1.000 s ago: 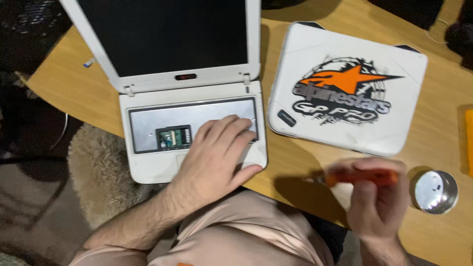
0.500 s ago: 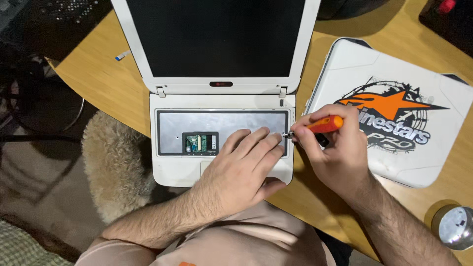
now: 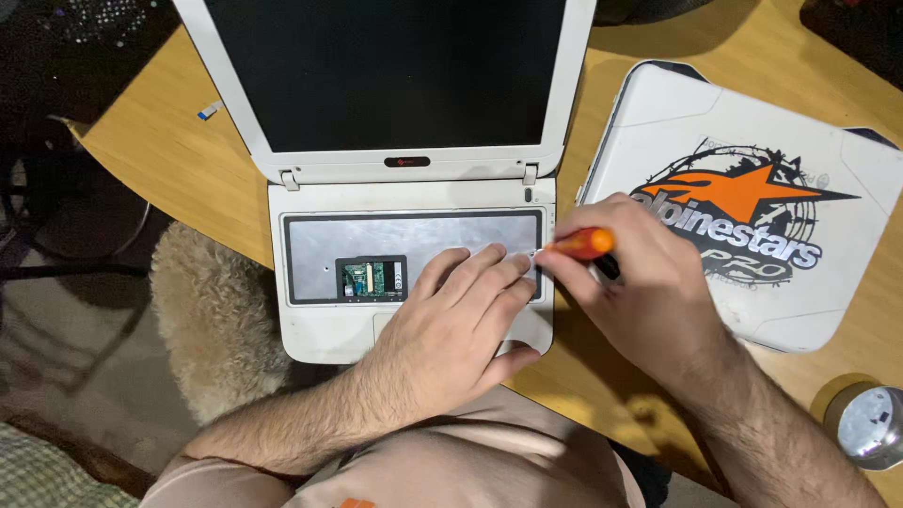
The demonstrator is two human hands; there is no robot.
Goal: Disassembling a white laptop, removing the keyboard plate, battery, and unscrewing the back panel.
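Seen from above, a person sits at a light wooden table (image 3: 179, 179) working on a small white plastic laptop (image 3: 404, 188) that stands open, its dark screen tilted back and its keyboard removed, so that a bare grey metal plate (image 3: 376, 240) shows in the keyboard bay. A rectangular cut-out in that plate exposes a small green circuit board (image 3: 370, 278). The left hand (image 3: 451, 329) lies flat and open on the right part of the plate and the palm rest, fingers spread and holding nothing, pressing the laptop down. The right hand (image 3: 649, 292) is closed around an orange-handled screwdriver (image 3: 578, 245), gripped between thumb and fingers, its metal tip pointing left to the right edge of the keyboard bay, just beside the left fingertips. The step in hand appears to be working a screw at that right edge, though the screw itself is too small to make out and the tip may or may not be seated. The next move would call for a steady laptop, the tip square in the screw head, and firm downward pressure while turning. To the right lies a white rounded plastic cover with an orange and black star graphic (image 3: 752, 226), and near the lower right corner a small round silver tin (image 3: 870, 423).
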